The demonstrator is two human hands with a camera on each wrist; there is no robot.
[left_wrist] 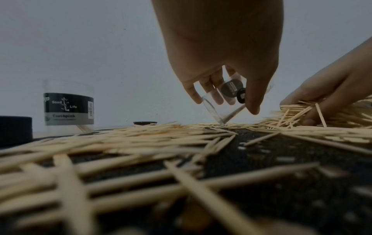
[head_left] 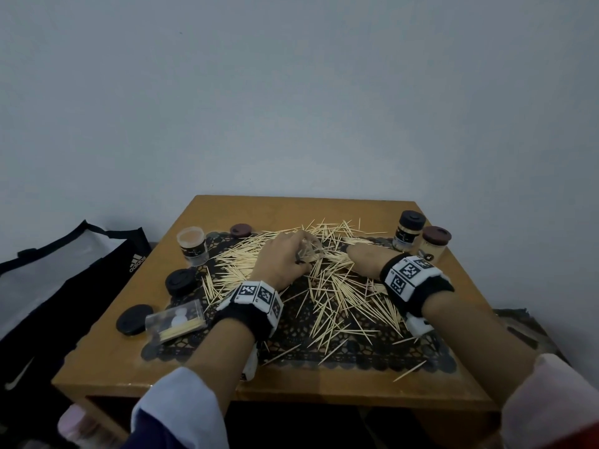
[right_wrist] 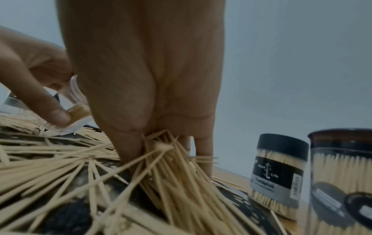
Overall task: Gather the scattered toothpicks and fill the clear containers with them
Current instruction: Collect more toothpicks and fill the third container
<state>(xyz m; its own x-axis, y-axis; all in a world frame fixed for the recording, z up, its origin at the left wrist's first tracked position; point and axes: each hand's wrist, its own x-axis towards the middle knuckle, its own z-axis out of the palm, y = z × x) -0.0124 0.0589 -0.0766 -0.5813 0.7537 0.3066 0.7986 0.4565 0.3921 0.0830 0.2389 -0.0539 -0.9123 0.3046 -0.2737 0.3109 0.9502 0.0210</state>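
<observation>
Toothpicks [head_left: 327, 290] lie scattered over a black lace mat [head_left: 372, 358] on the wooden table [head_left: 107, 361]. My left hand [head_left: 293, 254] grips a small clear container [head_left: 309, 251], tilted so that its open rim touches the mat [left_wrist: 271, 152] among the picks. In the left wrist view the container [left_wrist: 211, 109] sits between thumb and fingers of that hand [left_wrist: 225, 101]. Just right of it, my right hand [head_left: 359, 254] pinches a bundle of toothpicks [right_wrist: 177, 174] against the mat, fingers [right_wrist: 128, 143] curled round it.
An empty labelled jar [head_left: 193, 246] stands back left. Two filled, lidded jars [head_left: 409, 233] [head_left: 434, 243] stand back right. Black lids [head_left: 180, 281] [head_left: 134, 319], a brown lid [head_left: 240, 230] and a clear rectangular box [head_left: 176, 320] lie left. A black bag [head_left: 64, 286] is beside the table.
</observation>
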